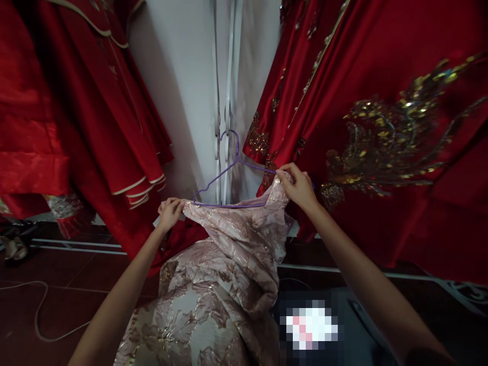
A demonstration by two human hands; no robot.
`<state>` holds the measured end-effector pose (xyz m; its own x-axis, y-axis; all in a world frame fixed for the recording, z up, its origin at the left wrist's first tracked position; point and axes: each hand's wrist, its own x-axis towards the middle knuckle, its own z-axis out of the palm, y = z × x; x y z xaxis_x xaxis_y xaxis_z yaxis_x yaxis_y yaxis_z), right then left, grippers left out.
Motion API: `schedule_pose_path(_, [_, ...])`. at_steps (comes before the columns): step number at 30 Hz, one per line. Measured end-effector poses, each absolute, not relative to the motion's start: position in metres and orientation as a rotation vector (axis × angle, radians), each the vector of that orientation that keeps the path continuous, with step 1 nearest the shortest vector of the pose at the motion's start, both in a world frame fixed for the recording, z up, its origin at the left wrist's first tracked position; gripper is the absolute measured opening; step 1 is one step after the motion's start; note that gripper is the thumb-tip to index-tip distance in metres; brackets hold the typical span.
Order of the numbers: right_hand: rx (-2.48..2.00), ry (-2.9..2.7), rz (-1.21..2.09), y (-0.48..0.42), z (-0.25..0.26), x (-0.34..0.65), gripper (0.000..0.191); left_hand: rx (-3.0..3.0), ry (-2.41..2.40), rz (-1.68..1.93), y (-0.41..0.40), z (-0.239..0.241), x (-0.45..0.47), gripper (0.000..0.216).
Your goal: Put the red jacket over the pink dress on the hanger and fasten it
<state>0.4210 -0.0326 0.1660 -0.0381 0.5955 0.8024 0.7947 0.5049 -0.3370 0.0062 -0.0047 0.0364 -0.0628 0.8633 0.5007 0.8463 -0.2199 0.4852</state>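
Observation:
A pale pink dress [224,284] with a gold-edged flower pattern hangs down in front of me. My left hand [170,214] pinches its left shoulder, and a bit of a white tag shows beside the fingers. The dress's other shoulder is gripped between the thumb and fingers of my right hand [297,185]. A purple hanger [217,179] spans the neckline, its hook up against a white metal upright. The hanger's right arm passes behind my right hand, and its left end sits apart from my left hand.
Red garments [102,101] hang at the left, and red gowns with gold sequins [381,142] fill the right. A white metal rack upright [230,76] stands before a pale wall. Low rails run near the dark floor, where a white cable [44,310] lies. A blurred patch covers something lower right.

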Motion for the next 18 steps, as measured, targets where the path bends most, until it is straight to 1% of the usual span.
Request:
schedule_pose_path(5, [-1.175,-1.718,-0.262,-0.03,0.163,0.422,0.025,2.244,1.75,1.244,0.0,0.053,0.008,0.034])
schedule_pose_path(8, [-1.175,-1.713,-0.242,-0.029,0.162,0.423,0.023,2.299,1.708,1.207,0.002,0.07,0.02,0.036])
schedule_pose_path(11, [-1.19,-1.699,-0.225,-0.031,0.164,0.423,0.023,2.438,1.804,1.122,-0.002,0.085,0.031,0.034])
schedule_pose_path(15, [-1.2,-1.683,-0.223,-0.033,0.167,0.421,0.024,2.583,1.968,0.997,-0.006,0.093,0.035,0.029])
schedule_pose_path(18, [-1.179,-1.691,-0.161,-0.031,0.163,0.418,0.023,2.517,1.866,1.008,-0.007,0.099,0.038,0.032])
